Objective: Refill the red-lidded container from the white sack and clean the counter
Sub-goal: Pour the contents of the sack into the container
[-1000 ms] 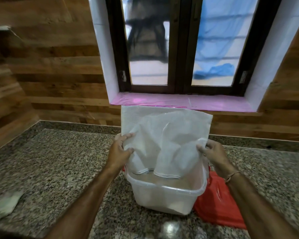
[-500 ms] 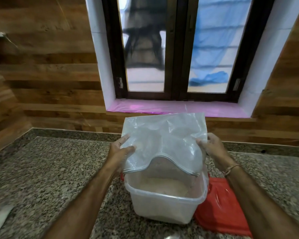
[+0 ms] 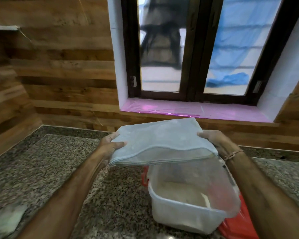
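I hold the white sack [image 3: 160, 140] flat and nearly level above the counter, its open mouth facing me. My left hand [image 3: 110, 145] grips its left edge and my right hand [image 3: 216, 142] grips its right edge. Below it stands the translucent white container [image 3: 185, 214], uncovered, with a pale powdery fill in its bottom. The red lid [image 3: 238, 226] lies on the counter, partly under the container's right side.
A speckled granite counter [image 3: 59, 166] runs to a wood-panelled wall. A window with a pink-covered sill [image 3: 197, 110] is straight ahead. A pale crumpled cloth [image 3: 5, 223] lies at the lower left edge.
The sack was hanging upright with its mouth in the container; it has been lifted out and tipped flat, shifted slightly left. The view has tilted and moved closer.
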`<state>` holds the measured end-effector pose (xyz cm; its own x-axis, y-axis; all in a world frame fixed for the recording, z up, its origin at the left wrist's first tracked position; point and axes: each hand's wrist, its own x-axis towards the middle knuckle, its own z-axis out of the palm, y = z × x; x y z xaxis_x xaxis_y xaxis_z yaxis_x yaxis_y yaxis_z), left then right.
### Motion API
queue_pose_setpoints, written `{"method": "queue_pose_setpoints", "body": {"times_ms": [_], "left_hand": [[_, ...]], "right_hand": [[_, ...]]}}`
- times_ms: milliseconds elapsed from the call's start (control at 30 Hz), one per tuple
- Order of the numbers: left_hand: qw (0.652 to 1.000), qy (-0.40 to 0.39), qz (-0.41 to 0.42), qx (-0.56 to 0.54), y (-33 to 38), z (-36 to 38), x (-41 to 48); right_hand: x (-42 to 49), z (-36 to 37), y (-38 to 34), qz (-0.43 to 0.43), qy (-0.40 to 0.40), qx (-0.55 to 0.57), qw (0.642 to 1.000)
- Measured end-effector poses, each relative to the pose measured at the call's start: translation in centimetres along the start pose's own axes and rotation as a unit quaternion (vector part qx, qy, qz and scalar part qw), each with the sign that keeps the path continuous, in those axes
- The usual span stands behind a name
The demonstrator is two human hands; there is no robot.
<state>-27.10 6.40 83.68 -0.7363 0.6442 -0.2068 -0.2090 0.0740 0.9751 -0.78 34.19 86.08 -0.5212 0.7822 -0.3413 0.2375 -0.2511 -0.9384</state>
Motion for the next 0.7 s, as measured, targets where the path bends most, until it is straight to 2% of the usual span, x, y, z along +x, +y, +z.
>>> {"method": "queue_pose_setpoints", "body": {"times_ms": [67,167,367,500,700], "left_hand": [[1.000,0.016,-0.009,0.020,-0.3,-4.1,1.4],[0.998,0.031,-0.024,0.055,-1.5,-11.5,2.9],[0.989,0.094,-0.044,0.109,-8.1,-22.6,3.9],[0.973,0.147,-0.084,0.158,-14.7,-25.8,3.4],[0.954,0.151,-0.074,0.248,-20.6,-27.2,2.0]], "right_hand": [[0.1,4.2,-0.9,0.046,-0.040,0.051,0.997],[1.0,11.9,-1.0,0.053,-0.091,0.007,0.994],[3.8,25.1,4.5,-0.047,-0.028,-0.186,0.981],[4.8,29.4,11.3,-0.037,0.042,-0.321,0.945],[2.8,29.2,20.1,0.000,0.047,-0.404,0.914]]}}
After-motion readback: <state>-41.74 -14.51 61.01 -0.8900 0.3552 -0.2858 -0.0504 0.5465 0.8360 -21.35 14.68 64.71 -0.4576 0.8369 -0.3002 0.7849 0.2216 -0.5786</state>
